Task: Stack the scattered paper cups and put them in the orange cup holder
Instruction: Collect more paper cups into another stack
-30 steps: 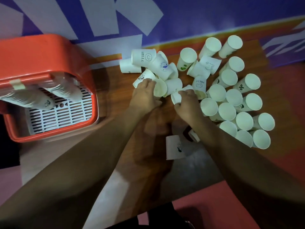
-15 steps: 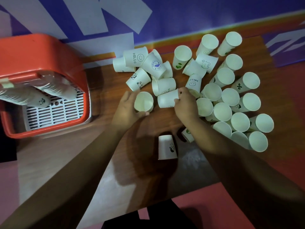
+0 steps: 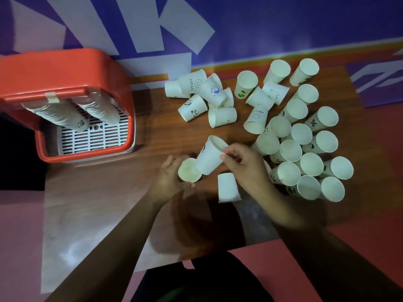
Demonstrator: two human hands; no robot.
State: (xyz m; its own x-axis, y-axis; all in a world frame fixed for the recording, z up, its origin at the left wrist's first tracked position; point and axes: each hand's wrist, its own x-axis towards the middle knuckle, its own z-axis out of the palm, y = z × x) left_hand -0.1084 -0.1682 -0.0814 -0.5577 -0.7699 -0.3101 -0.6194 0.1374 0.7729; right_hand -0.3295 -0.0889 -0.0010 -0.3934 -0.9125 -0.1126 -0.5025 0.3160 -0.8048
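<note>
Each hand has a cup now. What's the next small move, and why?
Probably nest them: the right hand holds a tilted cup with its base already at the open mouth of the upright cup in the left hand. Straighten it and push it in, since many loose cups remain unstacked.

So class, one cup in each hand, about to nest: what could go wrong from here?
The right hand holds its cup tilted, so it may jam against the rim of the left hand's cup. The overturned cup under the right wrist could get knocked.
</note>
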